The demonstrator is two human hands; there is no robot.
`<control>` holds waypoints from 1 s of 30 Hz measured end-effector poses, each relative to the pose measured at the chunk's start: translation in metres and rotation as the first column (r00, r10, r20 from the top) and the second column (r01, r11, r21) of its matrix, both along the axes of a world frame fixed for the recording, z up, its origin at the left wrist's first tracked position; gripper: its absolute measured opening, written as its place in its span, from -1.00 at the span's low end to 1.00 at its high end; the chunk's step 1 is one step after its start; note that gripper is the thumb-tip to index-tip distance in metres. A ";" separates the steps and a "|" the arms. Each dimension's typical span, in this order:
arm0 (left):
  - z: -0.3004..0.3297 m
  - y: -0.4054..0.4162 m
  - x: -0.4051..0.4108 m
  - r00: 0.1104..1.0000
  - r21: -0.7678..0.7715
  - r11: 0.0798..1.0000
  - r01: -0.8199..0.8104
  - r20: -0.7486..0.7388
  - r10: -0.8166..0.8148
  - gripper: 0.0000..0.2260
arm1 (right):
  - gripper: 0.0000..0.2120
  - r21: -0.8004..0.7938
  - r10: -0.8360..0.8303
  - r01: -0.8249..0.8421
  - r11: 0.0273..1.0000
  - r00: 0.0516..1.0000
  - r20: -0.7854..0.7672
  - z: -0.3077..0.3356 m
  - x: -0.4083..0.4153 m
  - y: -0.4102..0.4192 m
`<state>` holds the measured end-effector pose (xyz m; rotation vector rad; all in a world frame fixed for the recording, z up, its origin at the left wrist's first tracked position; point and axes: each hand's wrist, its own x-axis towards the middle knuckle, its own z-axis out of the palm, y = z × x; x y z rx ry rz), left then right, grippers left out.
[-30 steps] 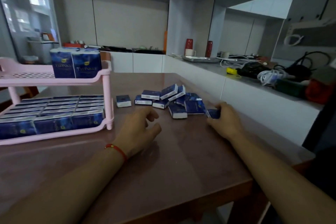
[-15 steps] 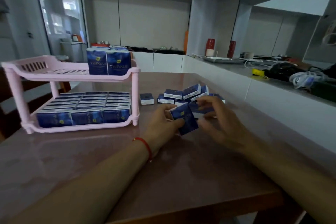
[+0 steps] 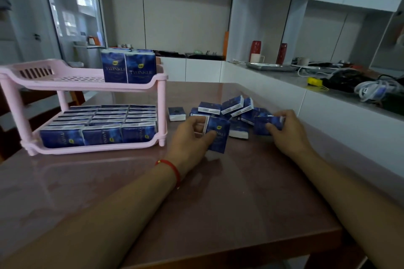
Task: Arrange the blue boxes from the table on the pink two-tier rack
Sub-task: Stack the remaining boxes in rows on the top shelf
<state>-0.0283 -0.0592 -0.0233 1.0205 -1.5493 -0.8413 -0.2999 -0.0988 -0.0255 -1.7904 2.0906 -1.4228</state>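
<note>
The pink two-tier rack [image 3: 32,76] stands on the table's left side. Its lower tier is packed with several blue boxes [image 3: 100,124]; two blue boxes [image 3: 129,67] stand upright at the right end of the upper tier. A loose pile of blue boxes [image 3: 231,107] lies to the right of the rack, and one box [image 3: 176,113] sits apart near it. My left hand [image 3: 190,137] holds a blue box [image 3: 218,135] upright just above the table. My right hand [image 3: 286,131] grips another blue box [image 3: 264,125] at the pile's right edge.
The brown table [image 3: 218,203] has its front edge near me. A white counter [image 3: 328,102] runs along the right, holding cables, a metal tray [image 3: 271,66] and red cups. A wooden chair [image 3: 13,116] stands behind the rack.
My left hand has taken over the box that both hands held. My right hand has moved right and closed on another box from the pile. The camera has turned further left.
</note>
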 end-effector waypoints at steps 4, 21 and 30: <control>0.002 0.001 0.008 1.000 -0.037 0.999 -0.023 0.011 0.023 -0.79 | -0.53 -0.224 0.226 -0.183 0.957 0.956 0.188 0.014 0.012 0.029; 0.012 0.014 0.030 0.983 0.116 0.981 0.154 0.081 -0.163 -0.53 | -0.48 0.124 0.674 -0.665 0.736 0.738 -0.039 0.026 0.108 0.030; 0.019 0.012 0.044 0.948 -0.033 0.992 0.124 0.300 -0.108 -0.50 | -0.58 -0.051 0.708 -0.717 0.695 0.670 0.222 0.018 0.114 0.041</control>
